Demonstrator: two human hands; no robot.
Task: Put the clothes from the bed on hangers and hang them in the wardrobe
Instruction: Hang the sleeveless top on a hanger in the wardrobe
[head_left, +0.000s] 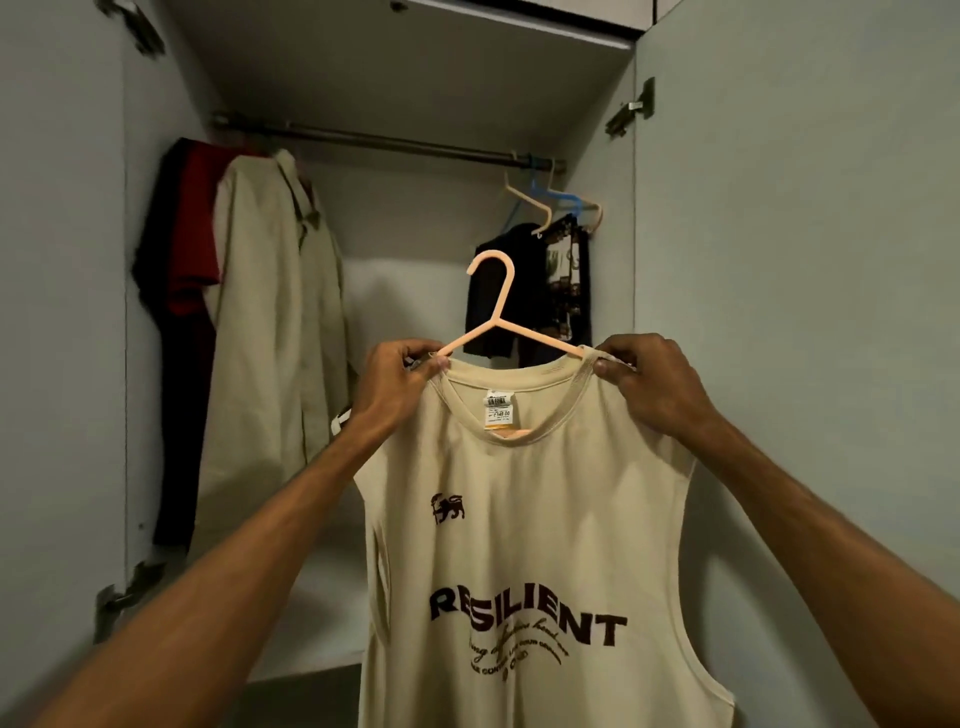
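A beige sleeveless top (524, 519) printed "RESILIENT" hangs on a peach plastic hanger (496, 312), held up in front of the open wardrobe. My left hand (400, 382) pinches the top's left shoulder strap at the hanger's end. My right hand (647, 379) pinches the right strap the same way. The hanger's hook stands free, below the dark wardrobe rail (384, 140). The hanger's arms are mostly hidden inside the top.
On the rail's left hang a beige shirt (275, 322) and a red and dark garment (182, 270). At the right hang empty peach and blue hangers (556, 202) and dark clothes (530, 291). The wardrobe doors (805, 312) stand open on both sides.
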